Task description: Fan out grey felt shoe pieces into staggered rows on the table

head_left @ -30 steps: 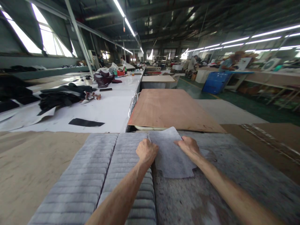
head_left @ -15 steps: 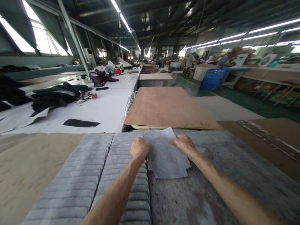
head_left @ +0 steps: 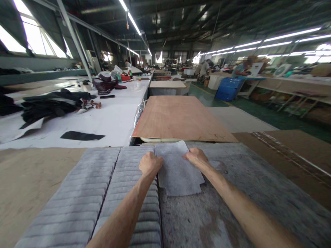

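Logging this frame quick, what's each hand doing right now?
Left hand: closed on the felt piece's left edge.
Right hand: flat on the felt piece's right edge, open.

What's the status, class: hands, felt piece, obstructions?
Left hand fisted on the grey felt piece edge. Right hand flat on it. Quilted panels alongside left; nothing blocking.

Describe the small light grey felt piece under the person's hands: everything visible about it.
The felt piece is a pale grey, fuzzy, roughly rectangular sheet with uneven edges. It lies flat on the darker mottled grey felt mat, its left edge against the quilted grey panels. The left hand, fist-like, rests on its left edge; the right hand presses its upper right edge.
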Tool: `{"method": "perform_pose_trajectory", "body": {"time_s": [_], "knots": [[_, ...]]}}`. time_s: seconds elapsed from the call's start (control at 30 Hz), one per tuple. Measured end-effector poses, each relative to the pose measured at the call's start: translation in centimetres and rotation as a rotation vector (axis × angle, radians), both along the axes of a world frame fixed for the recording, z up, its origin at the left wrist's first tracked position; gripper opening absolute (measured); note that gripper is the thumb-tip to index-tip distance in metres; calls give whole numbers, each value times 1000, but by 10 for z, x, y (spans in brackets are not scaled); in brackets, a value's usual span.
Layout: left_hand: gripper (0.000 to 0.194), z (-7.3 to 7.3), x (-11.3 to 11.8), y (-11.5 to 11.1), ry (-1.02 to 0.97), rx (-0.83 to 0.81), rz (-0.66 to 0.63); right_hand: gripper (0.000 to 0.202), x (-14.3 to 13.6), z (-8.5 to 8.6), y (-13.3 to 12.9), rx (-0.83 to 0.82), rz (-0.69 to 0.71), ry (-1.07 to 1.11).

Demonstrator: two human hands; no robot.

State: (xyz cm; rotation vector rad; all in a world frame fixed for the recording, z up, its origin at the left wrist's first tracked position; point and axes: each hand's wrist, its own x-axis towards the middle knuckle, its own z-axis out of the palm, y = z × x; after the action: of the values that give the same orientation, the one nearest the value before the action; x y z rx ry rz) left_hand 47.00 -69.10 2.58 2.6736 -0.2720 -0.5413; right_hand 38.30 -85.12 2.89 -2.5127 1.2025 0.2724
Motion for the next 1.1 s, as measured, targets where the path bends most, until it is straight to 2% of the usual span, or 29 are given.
{"method": "perform_pose_trajectory", "body": {"time_s": [0.3,0.53,0.8,1.1], "knots": [[27,1,-3,-1,-18,26,-24,29,4,-5,3,-36,-53,17],[26,-1,-2,1,-20,24,-46,29,5,-10,-10,-5,27,-4],[26,-1,2,3,5,14,-67,30,4,-17,-20,24,57,-27],[26,0,0,3,-19,25,-101,30,2,-13,-12,21,61,-4]]}}
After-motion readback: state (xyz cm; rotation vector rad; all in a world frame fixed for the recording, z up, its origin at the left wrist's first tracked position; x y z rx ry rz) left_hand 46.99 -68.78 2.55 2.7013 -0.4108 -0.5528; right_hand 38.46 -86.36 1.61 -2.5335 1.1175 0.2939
